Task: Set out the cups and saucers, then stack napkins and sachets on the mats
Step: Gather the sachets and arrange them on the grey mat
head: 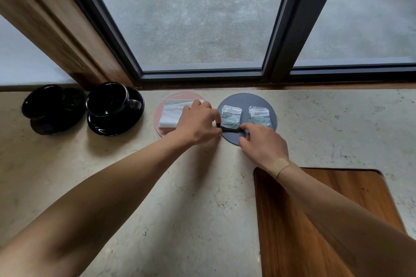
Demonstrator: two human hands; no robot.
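1. Left sachet stack (230, 118) lies on the grey mat (233, 138), left half. Left hand (198, 122) pinches its near-left corner with curled fingers; right hand (262, 141) pinches the near-right corner, thumb and forefinger together.
2. Second sachet stack (261, 117) lies just beside it on the same mat, untouched.
3. Risk: uneven squeezing could skew or fan the top sachets; a sideways nudge could bump the neighbouring stack.
4. Risk: the left wrist hovers over the napkins (173, 113) on the pink mat (162, 131); dragging back could ruffle them.
5. Containers: two black cups (105, 99) (42, 101) sit on black saucers (117, 125) (48, 128), well left. Contents hard to tell; they look empty.
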